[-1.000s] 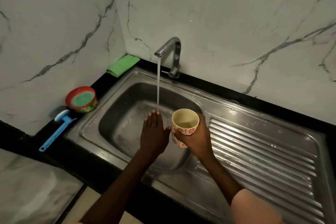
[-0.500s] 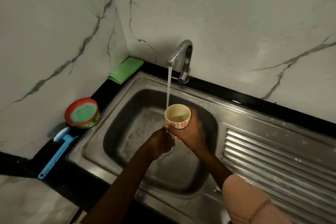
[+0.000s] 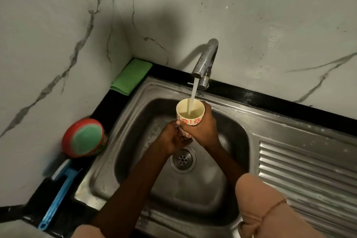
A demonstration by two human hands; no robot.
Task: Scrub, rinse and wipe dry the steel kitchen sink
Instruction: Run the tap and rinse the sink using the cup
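The steel sink (image 3: 135,114) has a deep basin with a round drain (image 3: 182,159) and a ribbed draining board (image 3: 309,170) on the right. The steel tap (image 3: 205,58) runs, and its stream falls into a cream cup with red flower marks (image 3: 190,111). My right hand (image 3: 202,127) is shut on the cup and holds it upright over the basin. My left hand (image 3: 172,138) is curled under the cup, touching its base and my right hand. The cup is partly filled with water.
A folded green cloth (image 3: 131,76) lies in the back left corner of the black counter. A red and green round tub (image 3: 85,137) and a blue-handled brush (image 3: 58,193) sit left of the sink. Marble walls close in behind and to the left.
My right hand brought the cup from beside the stream to under it, and water now pours in. My left hand went from flat and open to curled beneath the cup. The view moved closer.
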